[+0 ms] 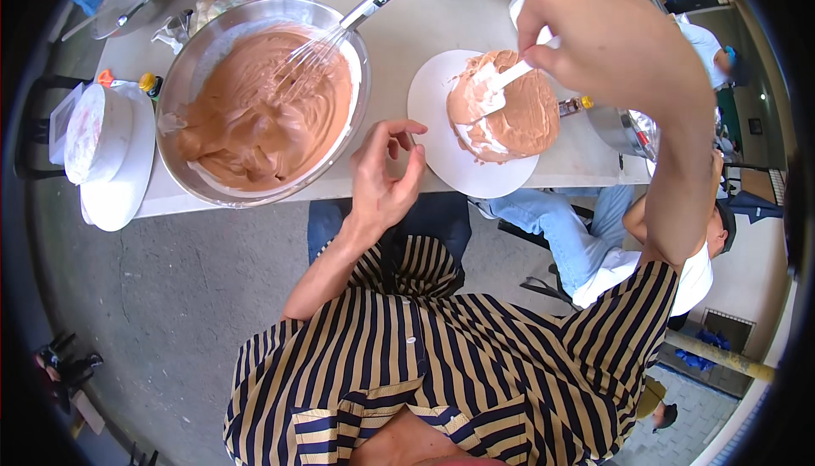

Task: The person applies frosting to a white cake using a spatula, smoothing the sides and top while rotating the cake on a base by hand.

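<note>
My right hand (573, 39) grips the handle of a white spatula (503, 84), whose blade lies on the brown frosting of a round cake (531, 106). White shows through on the cake's near left side. Beneath the cake is a round white board (436, 116) at the table's near edge. My left hand (388, 173) is held with thumb and fingers apart, just left of the board, with nothing in it. Farther left stands a large steel bowl (172, 148) of brown frosting (235, 109), with a wire whisk (356, 17) resting in it.
A white cake (95, 135) on a board (121, 202) stands at the far left of the table (395, 39). Small yellow-capped bottles (149, 84) (573, 105) lie by the bowl and the cake. A metal bowl (614, 128) is at right. A seated person (605, 262) is close on the right.
</note>
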Demonstrator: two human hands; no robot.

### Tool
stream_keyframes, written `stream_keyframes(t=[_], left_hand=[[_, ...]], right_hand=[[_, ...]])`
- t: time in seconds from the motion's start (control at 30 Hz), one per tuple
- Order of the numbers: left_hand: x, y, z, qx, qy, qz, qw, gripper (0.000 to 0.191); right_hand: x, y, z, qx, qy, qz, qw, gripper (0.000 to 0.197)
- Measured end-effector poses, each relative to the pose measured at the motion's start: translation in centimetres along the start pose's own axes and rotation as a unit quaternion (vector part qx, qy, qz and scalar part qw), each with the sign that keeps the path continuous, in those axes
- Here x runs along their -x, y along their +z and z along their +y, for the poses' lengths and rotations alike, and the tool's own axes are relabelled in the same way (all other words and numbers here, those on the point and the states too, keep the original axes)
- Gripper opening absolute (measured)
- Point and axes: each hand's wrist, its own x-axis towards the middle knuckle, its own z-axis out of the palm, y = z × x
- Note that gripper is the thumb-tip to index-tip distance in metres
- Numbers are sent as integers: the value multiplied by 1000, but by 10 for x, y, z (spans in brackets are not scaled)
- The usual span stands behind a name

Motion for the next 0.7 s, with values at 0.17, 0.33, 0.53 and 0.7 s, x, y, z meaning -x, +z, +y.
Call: stream_keyframes(t=[0.17,0.33,0.53,0.7], left_hand=[[-1,-3,-2,-10,6,11,1000,19],[0,2,-1,2,-2,-5,1000,19],[-1,-3,-2,-10,0,5,1000,19],[-1,-2,-3,-6,1,3,1000,19]], right_hand=[[-4,-2,-10,-42,41,-33,998,11],[0,32,-19,-30,-1,21,999,6],[8,29,-18,-29,-2,16,999,5],[20,-5,-13,10,3,15,1000,8]])
